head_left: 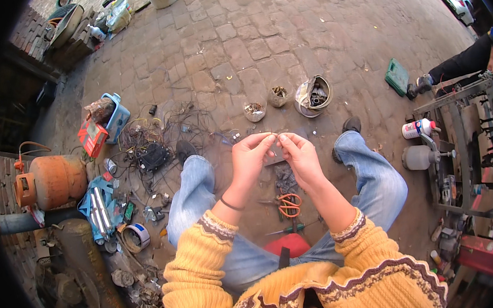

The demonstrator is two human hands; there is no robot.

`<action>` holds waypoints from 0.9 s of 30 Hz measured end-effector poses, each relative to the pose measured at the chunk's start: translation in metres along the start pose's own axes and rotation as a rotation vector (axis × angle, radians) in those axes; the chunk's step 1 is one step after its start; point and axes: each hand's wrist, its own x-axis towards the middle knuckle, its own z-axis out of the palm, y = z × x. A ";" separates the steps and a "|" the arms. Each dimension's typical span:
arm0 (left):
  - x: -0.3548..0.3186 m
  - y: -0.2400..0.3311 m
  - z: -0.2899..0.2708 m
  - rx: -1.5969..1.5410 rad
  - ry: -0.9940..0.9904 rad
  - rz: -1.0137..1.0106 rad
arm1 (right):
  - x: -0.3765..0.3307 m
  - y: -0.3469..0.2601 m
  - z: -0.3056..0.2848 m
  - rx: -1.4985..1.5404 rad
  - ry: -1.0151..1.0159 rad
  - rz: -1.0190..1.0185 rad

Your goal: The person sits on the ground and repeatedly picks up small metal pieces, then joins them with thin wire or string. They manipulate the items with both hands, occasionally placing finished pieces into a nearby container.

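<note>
My left hand [251, 156] and my right hand [298, 153] are raised side by side in front of me, fingertips nearly touching. Between them they pinch a thin wire [274, 134], too small to make out well. Both arms wear yellow knitted sleeves. I sit on a red stool [288, 244] with my knees in blue jeans spread apart. On the brick ground between my legs lie orange-handled scissors [288, 204], a screwdriver [287, 229] and a dark pile of small parts [285, 179].
Small cut-off containers [255, 111] and a round tin [313, 96] hold bits ahead of me. A tangle of wires [153, 144], a blue basket [117, 115], an orange gas cylinder [51, 180] and tape [136, 237] lie left. A metal frame [466, 148], spray can [418, 128] and another person [459, 65] are right.
</note>
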 end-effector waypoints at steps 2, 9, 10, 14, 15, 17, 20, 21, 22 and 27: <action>0.001 -0.002 0.001 -0.013 0.004 0.043 | 0.002 0.004 0.004 0.032 0.041 0.010; 0.001 -0.005 0.000 -0.017 0.002 0.076 | 0.004 0.008 0.001 -0.072 0.031 -0.037; 0.001 -0.004 0.001 -0.021 -0.005 0.081 | 0.004 0.008 0.001 -0.073 0.025 -0.028; 0.000 0.001 0.001 0.000 -0.014 0.063 | 0.003 0.003 -0.003 -0.029 -0.047 0.036; -0.001 0.002 0.001 0.009 -0.012 0.054 | 0.003 0.001 -0.004 -0.109 -0.021 0.015; -0.003 0.005 0.001 0.009 -0.030 0.033 | 0.004 -0.001 -0.006 -0.265 0.028 -0.030; -0.004 0.009 0.000 0.010 -0.107 -0.068 | 0.003 -0.011 -0.013 -0.224 -0.060 -0.187; -0.004 0.010 0.000 0.005 -0.146 -0.108 | 0.003 -0.014 -0.016 -0.184 -0.123 -0.241; -0.004 0.011 -0.001 0.020 -0.185 -0.126 | 0.003 -0.020 -0.022 -0.186 -0.201 -0.144; -0.002 0.018 -0.005 0.091 -0.373 -0.143 | 0.007 -0.034 -0.037 -0.288 -0.305 -0.046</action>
